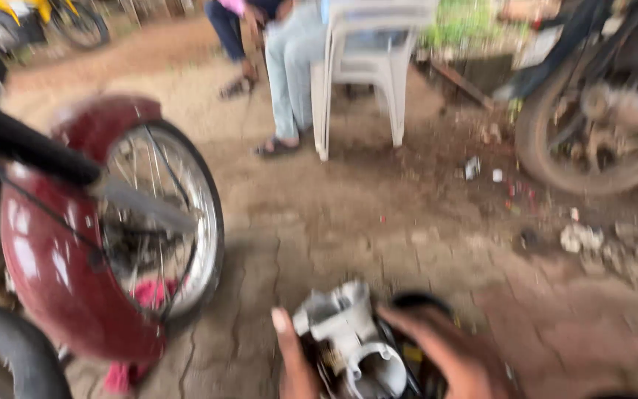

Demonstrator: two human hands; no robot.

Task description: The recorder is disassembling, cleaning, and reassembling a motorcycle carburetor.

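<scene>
Paved yard — both hands, left (295,362) and right (448,355), grip closed around grey carburettor (345,332) between them.

Grey-white cast metal engine part (345,332): irregular body with a round, open bore facing the camera at its lower end (surface detail blurred). It is held above the paved ground at the bottom centre of the view, tilted, with dark components just beside it.
</scene>
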